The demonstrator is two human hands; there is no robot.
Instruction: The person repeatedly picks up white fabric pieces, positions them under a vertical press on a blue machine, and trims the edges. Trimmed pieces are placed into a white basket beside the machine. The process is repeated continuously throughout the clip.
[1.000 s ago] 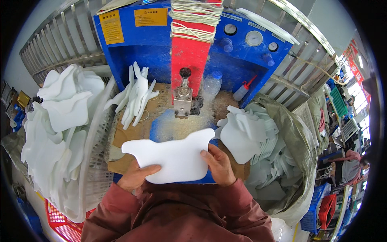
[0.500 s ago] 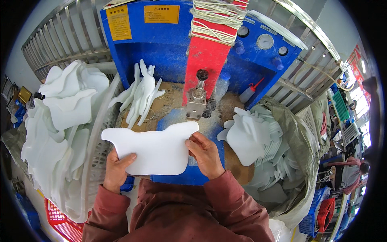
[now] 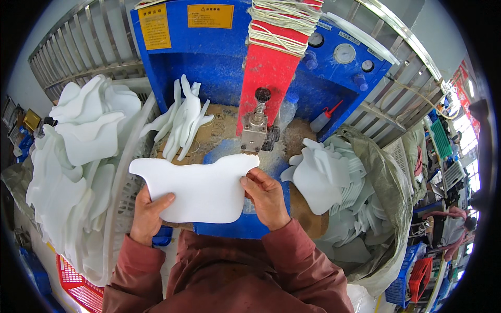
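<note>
Between both hands I hold a flat white shaped pad (image 3: 195, 190), wide at the top with two flared corners. Its lower left side is pinched by my left hand (image 3: 150, 213), thumb on top and fingers hidden beneath. At its right edge, my right hand (image 3: 266, 198) grips with thumb and fingers. The pad's upper right corner reaches just under the metal head (image 3: 254, 133) of a machine with a red arm (image 3: 266, 73). Whether the corner touches the head I cannot tell. Below the pad lies the machine's blue-and-tan worktop (image 3: 224, 151).
A white plastic basket (image 3: 128, 182) heaped with similar white pads (image 3: 86, 135) stands left. More pads (image 3: 185, 122) lie on the worktop's back left. At right, a pile of pads (image 3: 323, 175) spills into a lined sack (image 3: 399, 203). A red-tipped bottle (image 3: 321, 121) stands at the back right.
The pad has shifted slightly up and to the left, its right corner now at the metal head. My left hand moved with it; both hands keep their grip.
</note>
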